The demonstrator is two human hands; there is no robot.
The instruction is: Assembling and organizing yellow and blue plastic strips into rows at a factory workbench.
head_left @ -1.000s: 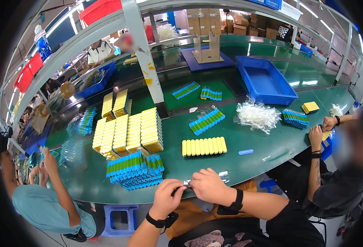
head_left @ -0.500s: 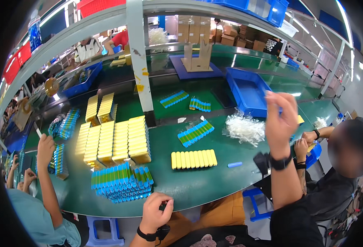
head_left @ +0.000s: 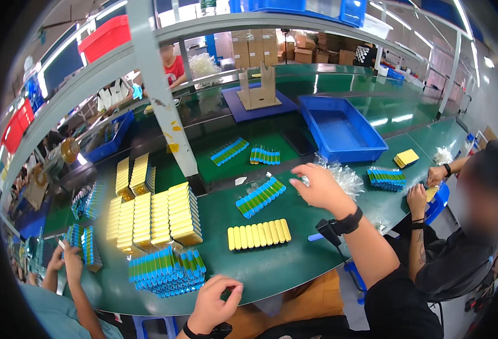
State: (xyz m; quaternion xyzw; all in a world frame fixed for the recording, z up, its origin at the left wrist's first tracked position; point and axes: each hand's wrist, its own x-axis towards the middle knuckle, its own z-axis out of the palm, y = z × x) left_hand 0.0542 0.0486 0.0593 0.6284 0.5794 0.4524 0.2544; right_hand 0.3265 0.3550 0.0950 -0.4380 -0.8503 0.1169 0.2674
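Pinching something too small to identify, the left hand (head_left: 214, 302) rests at the green table's (head_left: 294, 265) near edge; yellow cells (head_left: 258, 234) lie between; the right hand (head_left: 320, 187), fingers spread, reaches the clear bags (head_left: 345, 176).

A blue tray (head_left: 339, 127) sits on the green table (head_left: 283, 265) beyond stacked yellow packs (head_left: 153, 217), a cardboard stand (head_left: 257, 87) and red bins (head_left: 105, 37) overhead.
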